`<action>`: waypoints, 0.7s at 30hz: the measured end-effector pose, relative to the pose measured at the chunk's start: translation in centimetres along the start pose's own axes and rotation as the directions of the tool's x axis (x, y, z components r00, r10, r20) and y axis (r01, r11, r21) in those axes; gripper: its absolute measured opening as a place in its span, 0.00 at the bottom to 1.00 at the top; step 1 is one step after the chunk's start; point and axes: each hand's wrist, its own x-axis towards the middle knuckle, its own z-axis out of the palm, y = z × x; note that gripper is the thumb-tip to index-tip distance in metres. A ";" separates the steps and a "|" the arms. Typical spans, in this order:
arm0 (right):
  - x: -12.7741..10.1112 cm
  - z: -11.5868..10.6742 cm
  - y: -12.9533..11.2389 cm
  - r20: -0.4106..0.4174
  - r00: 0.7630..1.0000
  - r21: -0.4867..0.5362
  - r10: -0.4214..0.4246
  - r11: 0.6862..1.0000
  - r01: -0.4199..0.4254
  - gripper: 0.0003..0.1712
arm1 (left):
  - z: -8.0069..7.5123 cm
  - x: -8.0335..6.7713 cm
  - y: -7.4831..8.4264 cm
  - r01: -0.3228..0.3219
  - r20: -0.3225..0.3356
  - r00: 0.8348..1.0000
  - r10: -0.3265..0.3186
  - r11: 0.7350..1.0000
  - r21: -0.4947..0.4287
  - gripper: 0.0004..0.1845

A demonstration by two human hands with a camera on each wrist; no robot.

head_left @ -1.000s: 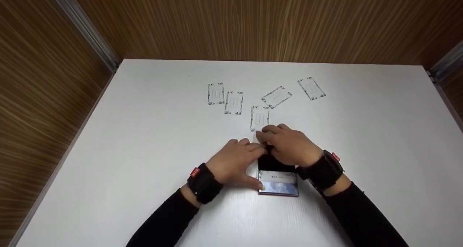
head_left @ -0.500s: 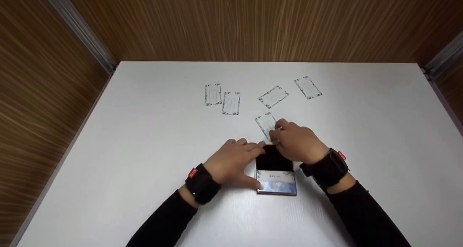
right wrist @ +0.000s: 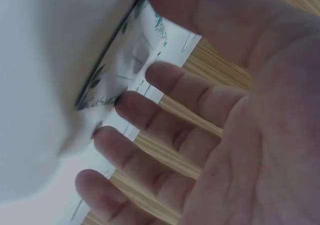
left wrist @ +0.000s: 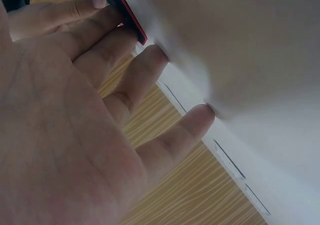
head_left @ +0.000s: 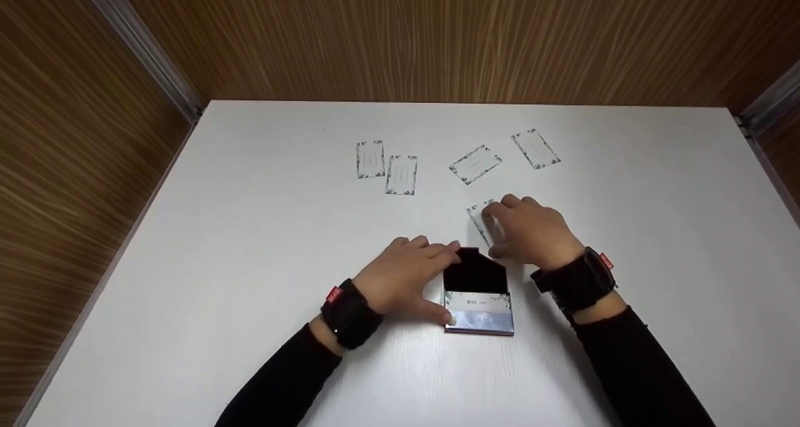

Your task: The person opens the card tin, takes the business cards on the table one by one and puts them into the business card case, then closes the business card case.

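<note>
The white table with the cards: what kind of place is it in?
Probably a work booth: wood-grain panels stand behind and beside the white table, with metal strips at the corners.

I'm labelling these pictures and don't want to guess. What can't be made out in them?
- Head: part of the card, hidden by the right hand.
- Head: the print in the case, too small to read.
- Head: print on the four far cards, too small to read.
- Left wrist: most of the case, hidden by the left hand and cut off by the top edge.
</note>
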 end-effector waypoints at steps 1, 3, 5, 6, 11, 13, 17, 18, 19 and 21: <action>0.0 0.0 0.1 -0.003 1.000 0.000 0.003 1.000 -0.003 0.37 | 0.0 0.0 0.0 0.000 0.003 1.000 0.000 1.000 0.000 0.49; -0.1 0.0 0.2 -0.007 1.000 -0.002 0.002 1.000 -0.002 0.38 | 0.0 0.1 0.0 0.001 0.011 1.000 -0.001 1.000 0.002 0.50; -0.1 0.1 0.3 -0.006 1.000 -0.005 0.001 1.000 -0.001 0.35 | 0.0 0.1 0.0 0.003 0.018 1.000 -0.003 1.000 0.007 0.50; -0.1 0.0 0.2 -0.004 1.000 -0.005 0.001 1.000 -0.001 0.33 | -0.1 0.2 0.0 0.003 0.020 1.000 -0.003 1.000 0.008 0.50; 0.0 0.0 0.2 -0.007 1.000 0.029 0.013 1.000 -0.013 0.27 | -0.2 0.2 0.0 0.002 0.016 1.000 -0.002 1.000 0.013 0.50; 0.1 0.0 0.2 -0.018 1.000 0.042 0.004 0.999 -0.004 0.26 | -0.2 0.2 0.0 0.002 0.015 1.000 -0.002 1.000 0.016 0.50; 0.2 0.2 0.2 -0.042 0.999 0.061 -0.022 0.998 0.025 0.27 | -0.1 0.2 0.0 0.003 0.018 1.000 -0.003 1.000 0.018 0.50; 0.2 0.2 0.2 -0.046 0.999 0.067 -0.027 0.997 0.030 0.27 | -0.1 0.2 0.1 0.002 0.017 1.000 -0.002 1.000 0.020 0.50; 0.2 0.2 0.2 -0.053 0.998 0.076 -0.033 0.996 0.037 0.28 | -0.2 0.1 0.1 0.002 0.016 1.000 -0.002 1.000 0.023 0.50; 0.2 0.2 0.1 -0.061 0.997 0.094 -0.041 0.994 0.047 0.28 | -0.2 0.1 0.1 0.001 0.008 1.000 -0.001 1.000 0.023 0.50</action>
